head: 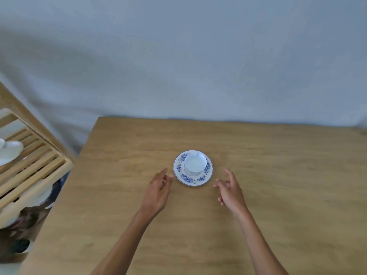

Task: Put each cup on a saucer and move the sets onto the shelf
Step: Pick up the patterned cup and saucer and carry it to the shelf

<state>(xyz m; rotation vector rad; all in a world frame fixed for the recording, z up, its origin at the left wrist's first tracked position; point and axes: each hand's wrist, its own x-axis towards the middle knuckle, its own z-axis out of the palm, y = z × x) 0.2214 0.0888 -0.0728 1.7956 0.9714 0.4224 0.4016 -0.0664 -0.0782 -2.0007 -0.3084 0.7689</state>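
The table [258, 195] fills the lower frame, its near and right edges cut off. Left of the saucer, well apart, stands a slatted wooden shelf [35, 155], cropped by the frame edge; pale dishes [11, 149] on and under its slats are blurred, and whether they are cups or saucers is hard to tell. The saucer [193, 180], blue-flowered, lies on the table, with the white cup [195, 162] upright on it; any handle is hidden. The left hand [157, 190] hovers just left of the saucer, fingers loosely spread, holding nothing, apparently not touching. The right hand [230, 190] sits just right of the saucer, fingers loosely parted, empty.
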